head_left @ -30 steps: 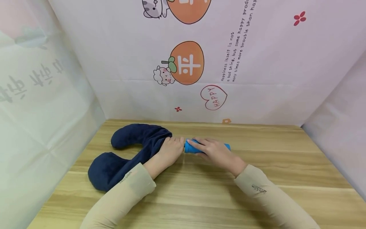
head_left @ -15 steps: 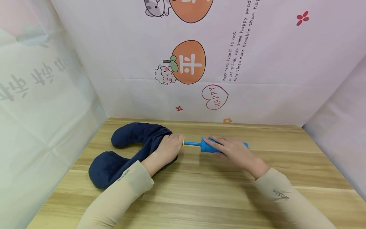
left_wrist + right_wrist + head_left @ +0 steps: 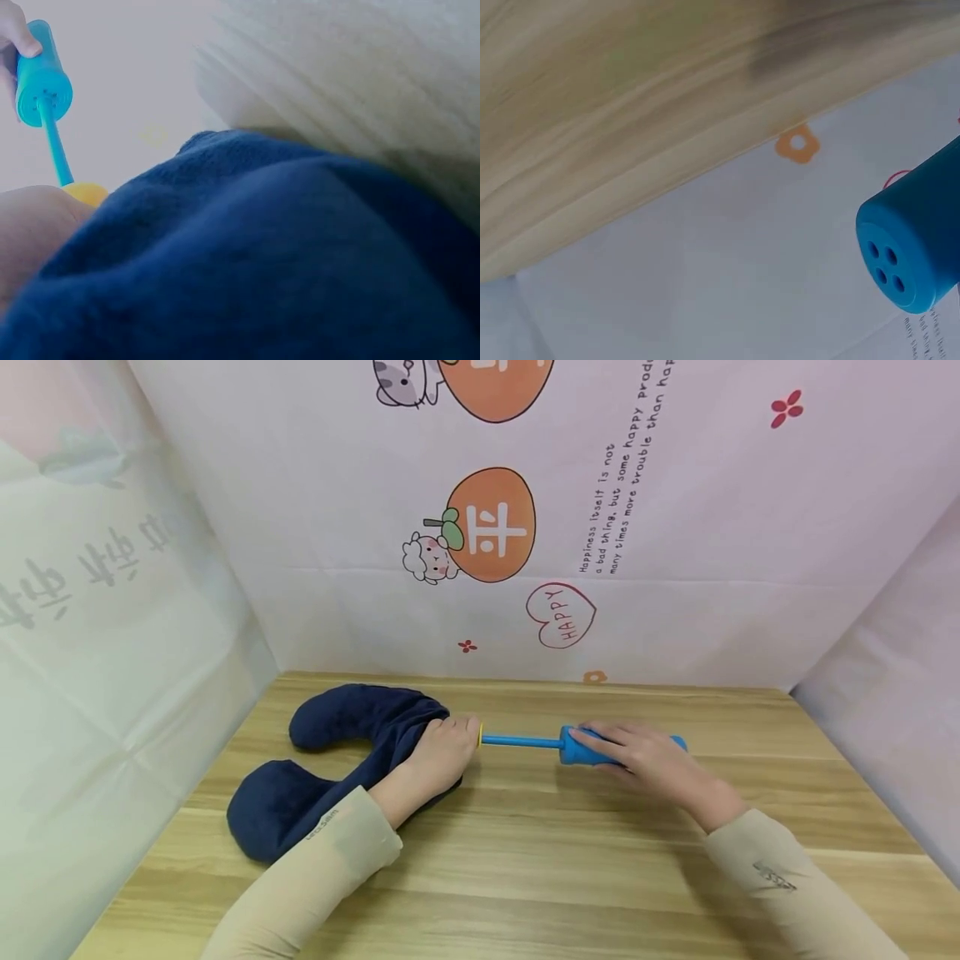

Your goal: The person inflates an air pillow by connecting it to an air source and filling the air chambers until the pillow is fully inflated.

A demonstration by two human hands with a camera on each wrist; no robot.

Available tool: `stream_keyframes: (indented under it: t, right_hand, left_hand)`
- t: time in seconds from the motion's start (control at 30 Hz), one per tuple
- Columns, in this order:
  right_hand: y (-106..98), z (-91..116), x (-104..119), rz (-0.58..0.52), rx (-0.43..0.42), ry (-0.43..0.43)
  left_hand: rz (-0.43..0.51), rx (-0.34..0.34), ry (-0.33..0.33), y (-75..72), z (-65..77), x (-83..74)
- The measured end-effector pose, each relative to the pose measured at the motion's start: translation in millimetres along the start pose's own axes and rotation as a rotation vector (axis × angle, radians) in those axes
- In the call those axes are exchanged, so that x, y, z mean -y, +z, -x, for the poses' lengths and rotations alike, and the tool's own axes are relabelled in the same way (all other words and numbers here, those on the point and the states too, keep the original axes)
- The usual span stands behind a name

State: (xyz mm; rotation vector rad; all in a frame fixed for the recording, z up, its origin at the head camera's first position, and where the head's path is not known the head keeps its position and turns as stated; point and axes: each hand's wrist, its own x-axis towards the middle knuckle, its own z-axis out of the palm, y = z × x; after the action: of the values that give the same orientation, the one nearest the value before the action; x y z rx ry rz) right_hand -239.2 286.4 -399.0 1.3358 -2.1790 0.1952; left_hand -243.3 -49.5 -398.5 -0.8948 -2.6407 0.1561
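A blue hand pump [image 3: 581, 746] lies across the middle in the head view, its thin blue rod drawn well out of the barrel. My right hand [image 3: 651, 764] grips the barrel, whose holed end [image 3: 891, 266] shows in the right wrist view. My left hand [image 3: 446, 750] grips the pump's other end, where a yellow rim [image 3: 86, 193] shows beside the fingers. Under and beside that hand lies a navy U-shaped neck pillow [image 3: 277, 806], its fabric bunched at the curve. What the left fingers close round is mostly hidden.
The wood-grain table [image 3: 525, 877] ends at a white printed backdrop [image 3: 675, 627] behind. White sheets hang along the left side [image 3: 135, 693] and the right side [image 3: 900, 668].
My right hand has moved right with the pump's barrel, away from the left hand. The blue rod, hidden at first, now shows at length. The left hand and pillow stay nearly in place.
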Motion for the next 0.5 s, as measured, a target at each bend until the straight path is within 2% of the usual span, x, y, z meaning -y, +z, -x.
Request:
stream_keyframes:
  t: [0.13,0.3,0.5]
  right_hand:
    - [9,-10,9,-0.015,-0.017,-0.007]
    - [18,-33,21,-0.031,-0.006,0.015]
    - [33,-62,35,-0.041,0.032,0.032]
  left_hand:
    - [-0.032,0.018,0.014,0.9,-0.6,-3.8]
    - [-0.087,0.016,0.016,-0.4,-3.3,-5.5]
    - [-0.079,0.085,-0.005,-1.1,-5.4,-4.8]
